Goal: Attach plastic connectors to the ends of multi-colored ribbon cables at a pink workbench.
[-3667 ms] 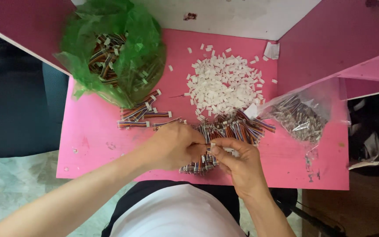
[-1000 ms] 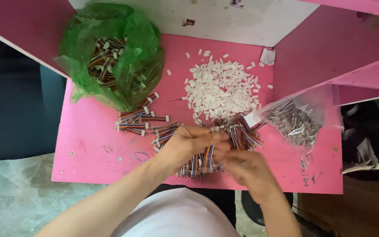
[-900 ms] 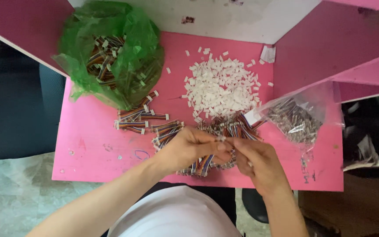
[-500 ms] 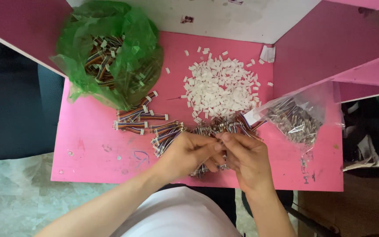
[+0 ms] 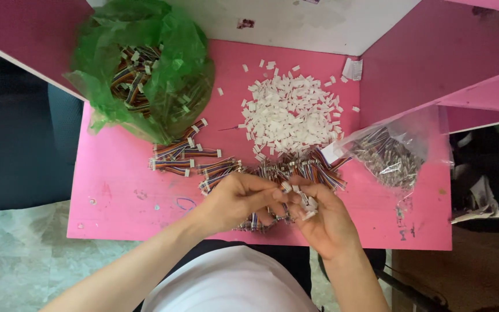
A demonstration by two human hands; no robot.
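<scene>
both hands pinch small parts: left hand (image 5: pixel 235 199) grips a wire (image 5: pixel 255 219), right hand (image 5: pixel 321 222) a white plug (image 5: pixel 309 203). misalignment risks bent pins.

Far left of your bench: crumpled green plastic bag (image 5: pixel 145 69), open, with multicoloured wire leads inside.
Just below that bag: short rainbow-striped wire leads with white end plugs (image 5: pixel 183 159), lying loose in rough rows.
Bench surface: pink table top (image 5: pixel 122 196), scuffed, with pen marks.
Right of you: clear plastic bag (image 5: pixel 391 156) of grey-brown wire pieces, lying on its side at the table edge.
Back edge: small crumpled white paper scrap (image 5: pixel 352 69).
Under the table: grey marbled floor (image 5: pixel 18 260).
</scene>
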